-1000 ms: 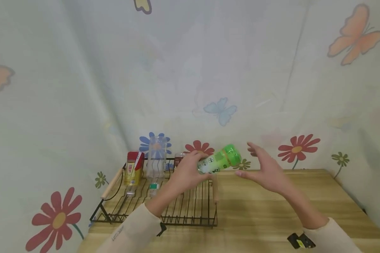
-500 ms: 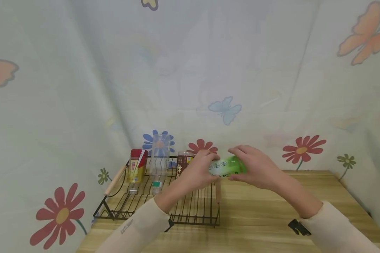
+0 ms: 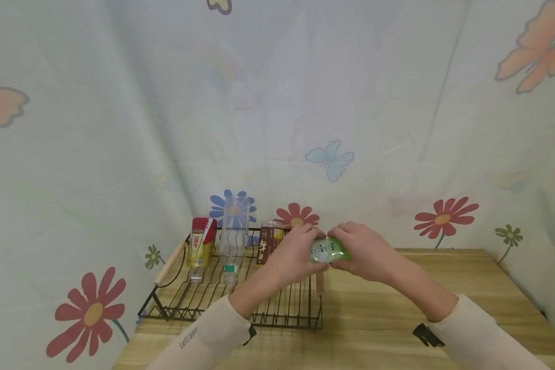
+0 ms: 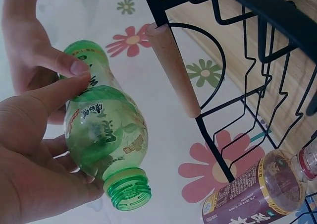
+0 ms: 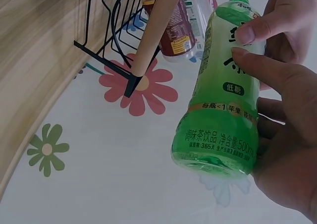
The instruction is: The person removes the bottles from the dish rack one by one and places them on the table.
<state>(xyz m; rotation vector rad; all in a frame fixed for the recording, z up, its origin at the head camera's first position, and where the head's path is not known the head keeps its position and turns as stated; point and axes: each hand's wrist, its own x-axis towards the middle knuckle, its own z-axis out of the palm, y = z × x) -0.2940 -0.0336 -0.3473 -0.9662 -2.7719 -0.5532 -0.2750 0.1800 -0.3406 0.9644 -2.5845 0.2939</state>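
Observation:
Both hands hold a green plastic tea bottle (image 3: pixel 329 250) above the right end of the wire rack. My left hand (image 3: pixel 290 256) grips it toward the neck, thumb on top and fingers beneath. My right hand (image 3: pixel 366 252) grips the part nearer the base, with the two thumbs close together. In the left wrist view, the green bottle (image 4: pixel 106 130) lies tilted, its threaded mouth uncapped. The right wrist view shows the base end and printed label of the green bottle (image 5: pixel 218 110). In the head view, the hands cover both its ends.
A black wire rack (image 3: pixel 287 325) with wooden handles stands on the wooden table (image 3: pixel 398 308). In it stand a red-and-yellow bottle (image 3: pixel 202 244), a clear bottle (image 3: pixel 235 226) and a brown-labelled bottle (image 3: pixel 269 241). A flower-printed curtain (image 3: pixel 374 103) rises behind and at the sides.
The right hand has come in from the right and taken hold of the bottle's base end. The bottle has gone from slanting upward to nearly level, and the hands have drawn closer together.

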